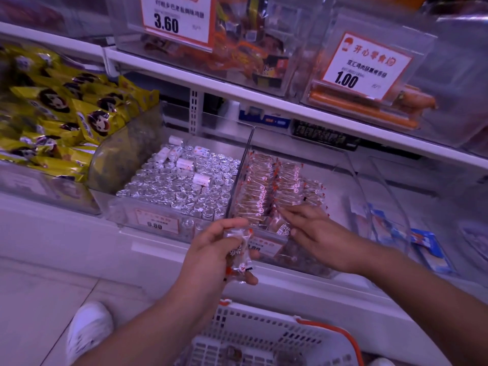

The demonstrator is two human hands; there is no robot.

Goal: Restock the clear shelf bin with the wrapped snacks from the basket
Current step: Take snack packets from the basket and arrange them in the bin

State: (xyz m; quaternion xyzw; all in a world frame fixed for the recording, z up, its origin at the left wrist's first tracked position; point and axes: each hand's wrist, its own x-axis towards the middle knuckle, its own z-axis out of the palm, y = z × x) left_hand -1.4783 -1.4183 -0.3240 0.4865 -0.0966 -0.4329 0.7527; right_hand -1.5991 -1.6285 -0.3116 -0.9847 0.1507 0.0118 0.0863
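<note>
The clear shelf bin [351, 167] on the lower shelf holds rows of clear-wrapped brown snacks [266, 186] with red and white marks. My left hand [214, 254] is in front of the bin and grips a small bunch of the same wrapped snacks [239, 256]. My right hand [314, 231] reaches into the bin's front, fingers extended, pressing a wrapped snack [281, 224] down against the rows. The white basket [266, 336] with orange handles stands below my arms; a few snacks show through its bottom.
Left of the bin is a clear bin of silver foil rolls [182, 180], then yellow packets [58, 114]. To the right lie blue-and-white packets [422, 244]. The upper shelf [264, 101] overhangs with bins and price tags. My white shoe [89, 328] is on the floor.
</note>
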